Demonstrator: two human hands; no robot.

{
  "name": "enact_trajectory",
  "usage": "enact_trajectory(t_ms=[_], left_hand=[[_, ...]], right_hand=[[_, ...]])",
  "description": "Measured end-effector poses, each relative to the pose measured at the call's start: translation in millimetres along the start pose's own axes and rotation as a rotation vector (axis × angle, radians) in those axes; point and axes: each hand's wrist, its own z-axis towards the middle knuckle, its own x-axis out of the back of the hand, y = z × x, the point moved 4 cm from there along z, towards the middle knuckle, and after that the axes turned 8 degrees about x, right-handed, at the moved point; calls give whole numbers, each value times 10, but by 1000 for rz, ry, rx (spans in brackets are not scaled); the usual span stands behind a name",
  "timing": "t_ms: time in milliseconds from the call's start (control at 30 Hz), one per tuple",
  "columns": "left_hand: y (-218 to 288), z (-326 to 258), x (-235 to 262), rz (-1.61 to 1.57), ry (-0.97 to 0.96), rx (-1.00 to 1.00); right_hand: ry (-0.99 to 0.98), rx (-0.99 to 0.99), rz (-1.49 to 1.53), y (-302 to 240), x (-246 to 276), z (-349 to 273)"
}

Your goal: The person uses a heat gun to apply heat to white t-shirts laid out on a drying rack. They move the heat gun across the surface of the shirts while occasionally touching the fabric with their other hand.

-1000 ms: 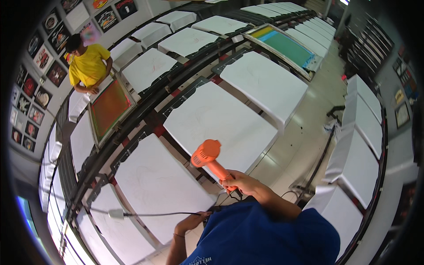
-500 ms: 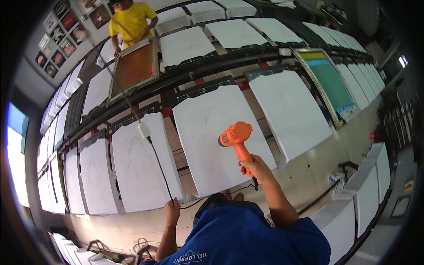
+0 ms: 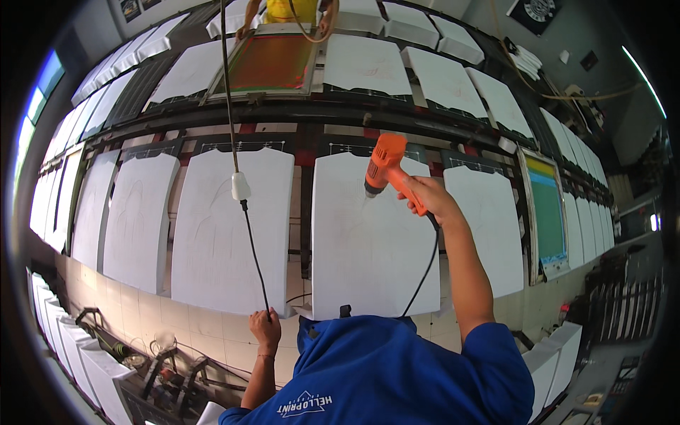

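My right hand (image 3: 429, 200) is closed round the handle of an orange heat gun (image 3: 387, 164). Its dark nozzle points down toward the upper part of a white shirt (image 3: 375, 248) stretched over a board. The nozzle appears to hang above the cloth. Lower down on the left, my left hand (image 3: 265, 329) grips a black cord (image 3: 256, 258). That cord runs up to a white socket connector (image 3: 241, 186), hanging from a cable from above. A second white shirt (image 3: 230, 234) with a faint outline on it lies behind the cord.
Rows of boards with white cloth stretch left and right along a dark rail (image 3: 297, 113). A framed screen (image 3: 273, 62) lies across the rail near a person in a yellow shirt (image 3: 292, 10). Another framed screen (image 3: 545, 205) stands at right. Metal stands (image 3: 152, 372) are at lower left.
The heat gun has been raised toward the far end of the board and turned, its nozzle now pointing down. My view has swung left. My left hand still holds the cord.
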Motion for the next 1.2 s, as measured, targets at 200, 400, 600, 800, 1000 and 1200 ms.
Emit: enact_trajectory(t_ms=[200, 400, 600, 800, 1000, 1200], left_hand=[[-129, -118, 124, -26, 69, 275], [-162, -192, 275, -6, 156, 450], [382, 190, 275, -63, 119, 183], [1077, 848, -165, -145, -110, -105], [1254, 1589, -769, 78, -273, -315], [1245, 1862, -900, 207, -287, -346]], right_hand=[[35, -24, 43, 257, -2, 436], [9, -18, 68, 360, -33, 484], [-9, -46, 123, 326, -125, 552], [-39, -7, 99, 314, -273, 657], [-85, -78, 54, 327, -276, 527], [-156, -137, -22, 270, -288, 268]])
